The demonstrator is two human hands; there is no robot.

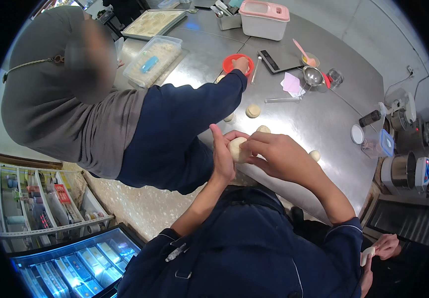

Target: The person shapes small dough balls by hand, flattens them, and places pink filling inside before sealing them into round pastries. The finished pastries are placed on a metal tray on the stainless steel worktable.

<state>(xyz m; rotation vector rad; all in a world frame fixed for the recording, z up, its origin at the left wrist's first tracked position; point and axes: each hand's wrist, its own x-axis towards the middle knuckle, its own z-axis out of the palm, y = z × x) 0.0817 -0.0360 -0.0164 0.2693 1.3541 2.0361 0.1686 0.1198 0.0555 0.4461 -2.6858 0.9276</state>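
Observation:
A pale ball of dough (238, 149) rests in the cupped palm of my left hand (223, 156), whose thumb points up along its side. From the right, the fingertips of my right hand (277, 154) pinch the edge of the same ball. Both hands are above the near edge of a steel worktable (333, 123). Just beyond my fingers another dough ball (263, 129) is partly hidden. A flatter dough ball (252, 111) lies farther back, and one more dough ball (314, 155) sits right of my right wrist.
At my left a co-worker's hand (240, 65) reaches into a red bowl (229, 64). A digital scale (281, 61), a small sieve (313, 76) and a clear plastic tub (153, 61) stand on the table. Another person's hands (385, 246) hold dough at the lower right.

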